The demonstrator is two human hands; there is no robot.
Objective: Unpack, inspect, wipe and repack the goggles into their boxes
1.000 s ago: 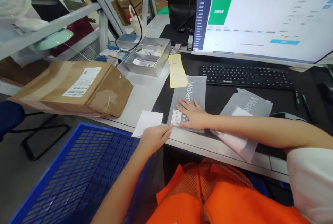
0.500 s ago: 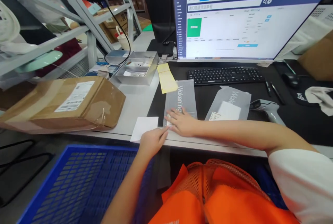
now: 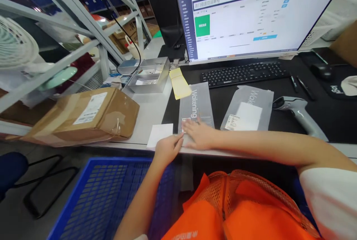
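A clear frosted plastic bag (image 3: 196,100) printed "Wakening" lies flat on the desk before me. My right hand (image 3: 199,134) rests on its lower part with the fingers spread, partly covering a small label there. At the bag's near left corner, my left hand (image 3: 168,149) is closed, thumb against fingers, pinching what looks like the bag's edge. Beside that hand lies a white paper (image 3: 160,135). A second "Wakening" bag (image 3: 248,108), with a white card and a label in it, lies to the right.
A taped cardboard box (image 3: 92,113) stands at left, with a blue crate (image 3: 92,191) below the desk edge. Yellow slips (image 3: 180,84), a grey tray (image 3: 150,76), a keyboard (image 3: 242,73), a barcode scanner (image 3: 301,113) and a monitor (image 3: 237,17) surround the bags.
My view has shifted slightly, with the blue crate and box now further right in the picture. My right hand's fingers have slid a little nearer the bag's close edge.
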